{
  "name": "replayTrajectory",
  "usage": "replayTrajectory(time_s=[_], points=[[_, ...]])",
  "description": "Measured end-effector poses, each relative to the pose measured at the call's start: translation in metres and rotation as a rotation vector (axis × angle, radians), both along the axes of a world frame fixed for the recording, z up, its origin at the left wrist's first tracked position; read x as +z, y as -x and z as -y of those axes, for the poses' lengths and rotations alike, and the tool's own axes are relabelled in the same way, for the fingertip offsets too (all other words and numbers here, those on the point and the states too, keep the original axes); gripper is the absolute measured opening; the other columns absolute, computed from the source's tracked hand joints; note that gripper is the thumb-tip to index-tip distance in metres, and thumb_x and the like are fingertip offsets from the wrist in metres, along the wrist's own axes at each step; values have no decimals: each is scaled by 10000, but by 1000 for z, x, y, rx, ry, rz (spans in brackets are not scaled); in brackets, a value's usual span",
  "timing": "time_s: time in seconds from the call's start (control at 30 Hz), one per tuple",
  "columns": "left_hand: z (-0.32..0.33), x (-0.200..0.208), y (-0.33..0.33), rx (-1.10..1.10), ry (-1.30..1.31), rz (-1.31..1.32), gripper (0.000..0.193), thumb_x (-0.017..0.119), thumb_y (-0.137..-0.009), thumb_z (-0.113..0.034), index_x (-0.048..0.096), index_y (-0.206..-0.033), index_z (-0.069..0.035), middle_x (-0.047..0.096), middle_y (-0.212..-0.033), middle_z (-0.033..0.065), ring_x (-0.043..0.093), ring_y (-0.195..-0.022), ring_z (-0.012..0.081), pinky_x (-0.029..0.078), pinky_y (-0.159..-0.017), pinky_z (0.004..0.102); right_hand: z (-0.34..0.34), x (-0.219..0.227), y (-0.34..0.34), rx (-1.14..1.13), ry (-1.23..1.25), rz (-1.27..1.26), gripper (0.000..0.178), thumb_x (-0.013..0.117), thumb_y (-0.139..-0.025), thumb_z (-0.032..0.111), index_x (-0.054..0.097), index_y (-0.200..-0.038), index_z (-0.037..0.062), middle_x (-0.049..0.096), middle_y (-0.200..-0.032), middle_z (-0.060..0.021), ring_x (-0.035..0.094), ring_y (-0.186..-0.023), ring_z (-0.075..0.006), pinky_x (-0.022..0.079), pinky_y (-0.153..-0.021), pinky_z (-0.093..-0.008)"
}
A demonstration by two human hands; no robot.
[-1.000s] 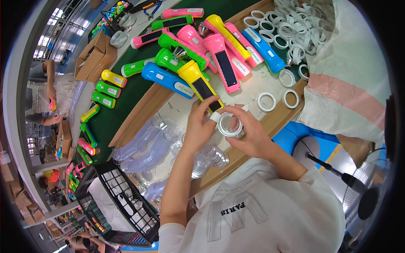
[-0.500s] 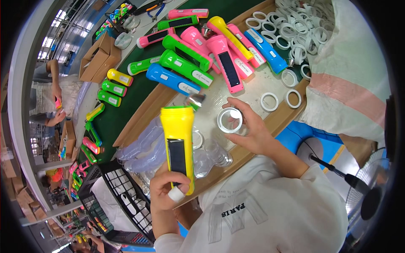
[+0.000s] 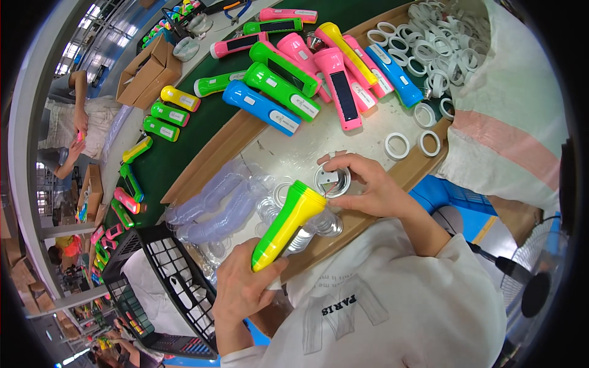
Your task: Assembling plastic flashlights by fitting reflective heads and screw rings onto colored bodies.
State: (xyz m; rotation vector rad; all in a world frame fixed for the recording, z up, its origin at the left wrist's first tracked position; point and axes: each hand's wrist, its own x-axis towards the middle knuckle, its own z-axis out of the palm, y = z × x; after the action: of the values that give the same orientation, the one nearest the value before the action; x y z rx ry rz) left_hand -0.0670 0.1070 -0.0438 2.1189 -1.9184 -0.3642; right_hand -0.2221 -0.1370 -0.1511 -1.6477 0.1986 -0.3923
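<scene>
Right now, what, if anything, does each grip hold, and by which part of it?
Left grip: a yellow-green flashlight, by its narrow end. Right grip: a white ring, by its outer edge.

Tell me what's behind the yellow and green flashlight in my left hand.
Overlapping clear discs show on both sides of the flashlight. Whatever lies directly behind its body is covered, so I can't tell what's there.

L hand curled (R hand fwd)
</scene>
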Motion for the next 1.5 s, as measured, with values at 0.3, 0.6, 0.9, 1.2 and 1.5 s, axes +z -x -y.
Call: replayTrajectory(time_s=[0.3, 0.6, 0.9, 1.2, 1.5], points=[[9, -8, -8, 174, 62, -472, 679, 655, -679, -32, 459, -1328, 1, 579, -949, 178, 594, -762, 330, 481, -685, 344, 0, 28, 5, 27, 534, -3, 543, 746, -755, 203, 479, -1203, 51, 579, -1035, -173, 587, -908, -336, 482, -773, -416], [18, 13, -16, 98, 56, -400, 623, 675, -645, -21, 561, -1257, -11, 611, -942, 164, 633, -759, 309, 509, -668, 347, 8, 46, 14, 118, 722, -107, 618, 758, -722, 159, 427, -1221, 11, 579, -859, -144, 606, -839, -340, 478, -712, -426], [22, 11, -13, 47, 66, -277, 584, 689, -635, -71, 616, -1215, -76, 622, -955, 118, 638, -688, 277, 520, -573, 336, 17, 45, 16, 160, 672, -132, 723, 778, -705, 163, 396, -1296, -4, 600, -881, -165, 608, -841, -355, 486, -708, -424], [25, -31, -7, 78, -3, -678, 572, 759, -705, -110, 586, -1247, -62, 634, -984, 124, 652, -799, 265, 514, -703, 319, 9, 33, 21, 266, 385, 61, 675, 747, -781, 319, 450, -1295, -1, 571, -1028, -157, 569, -936, -320, 456, -824, -376], [21, -43, 8, 126, -69, -914, 606, 781, -664, -73, 565, -1225, 5, 659, -1085, 127, 649, -917, 218, 512, -789, 309, -25, 49, 20, -1, 850, 253, 355, 508, -908, 298, 574, -1098, 6, 605, -1067, -158, 582, -923, -316, 476, -829, -393]])
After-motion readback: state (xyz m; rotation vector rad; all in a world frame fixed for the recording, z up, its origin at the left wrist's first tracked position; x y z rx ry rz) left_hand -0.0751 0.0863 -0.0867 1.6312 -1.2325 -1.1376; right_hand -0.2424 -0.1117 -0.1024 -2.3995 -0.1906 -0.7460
